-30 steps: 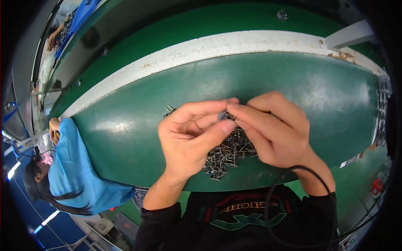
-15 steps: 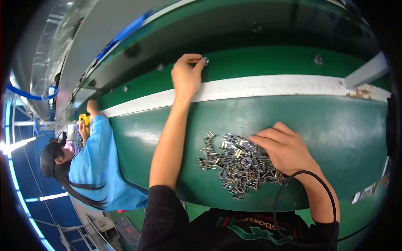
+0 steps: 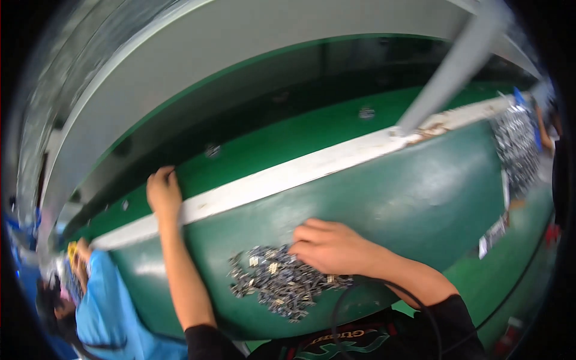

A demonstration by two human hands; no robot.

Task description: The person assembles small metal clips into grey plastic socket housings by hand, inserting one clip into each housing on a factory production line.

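Observation:
A loose pile of small metal parts with shiny prongs [image 3: 279,285] lies on the green tabletop before me. At its upper right edge rests my right hand [image 3: 329,245], fingers curled together; whatever is in the fingertips is hidden. My left hand [image 3: 164,193] reaches over the white rail to the green belt, its fingers bent in a pinch. Any part held there is blurred. A small silvery part [image 3: 212,150] sits on the belt to the right of that hand, apart from it. Another silvery part [image 3: 366,113] is farther right on the belt.
The white rail [image 3: 258,186] divides tabletop from belt. A grey post [image 3: 444,72] rises at the rail's right. Another person in blue [image 3: 120,300] works at the left. A second heap of metal parts [image 3: 516,147] lies far right. A black cable [image 3: 420,300] loops by my right forearm.
The view has swung to the right, bringing the far right heap into sight. My left hand has come away leftward from the belt part it was touching. My right hand stays at the pile.

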